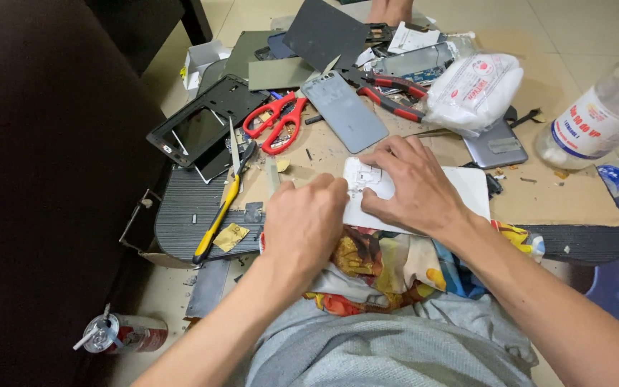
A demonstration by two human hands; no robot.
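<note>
Lying flat at the near edge of the cluttered work board, the white panel sits under both hands. The right hand presses down on it from above, palm low, fingers spread and bent with the tips on the panel's left part. The left hand is curled closed at the panel's left edge, knuckles up; what it pinches is hidden. Both forearms reach in from below over a colourful cloth. Farther out lie a grey phone back, red scissors, red-handled pliers, a yellow-handled tool and a clear bottle.
</note>
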